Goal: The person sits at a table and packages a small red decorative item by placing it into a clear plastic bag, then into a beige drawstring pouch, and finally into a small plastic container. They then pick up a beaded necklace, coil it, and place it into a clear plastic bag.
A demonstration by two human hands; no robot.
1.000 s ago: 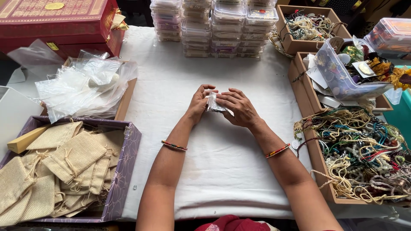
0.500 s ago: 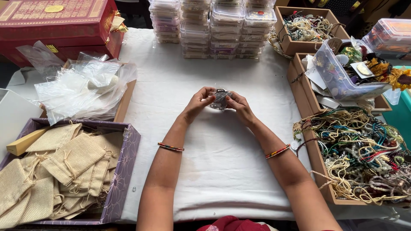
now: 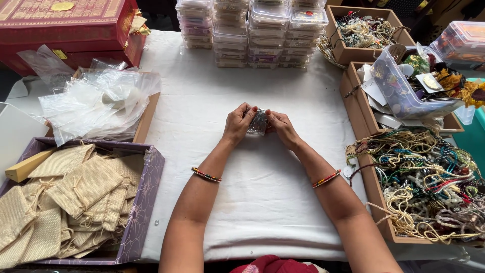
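Both forearms reach forward from the bottom edge and angle inward, so the wrists meet over the middle of the white cloth-covered table (image 3: 262,192). Each wrist wears a thin multicoloured bangle.

The left hand (image 3: 238,124) is curled, knuckles up, its fingers closed round the left side of a small clear plastic pouch with dark contents (image 3: 258,122). The right hand (image 3: 281,126) mirrors it, fingers bent and pinching the pouch's right side. Neither hand is spread; both are drawn in tight on the pouch, which sits between them, held a little above the cloth, I think, though I can't tell for sure whether it touches. What is inside is too small to make out.

Around them, from the left: a purple cardboard tray (image 3: 144,202) filled with beige burlap drawstring bags (image 3: 76,194) lies near the left elbow. Behind it, a heap of crumpled clear plastic bags (image 3: 96,103) rests in a shallow brown box, and a red and gold ornate gift box (image 3: 65,25) stands at the far corner. Stacks of small clear plastic lidded containers (image 3: 252,30) line the far edge, well beyond the hands. On the right, brown cardboard boxes (image 3: 376,189) hold tangled strings of coloured beads (image 3: 429,182), and a tilted clear plastic tub (image 3: 399,93) holds mixed trinkets.
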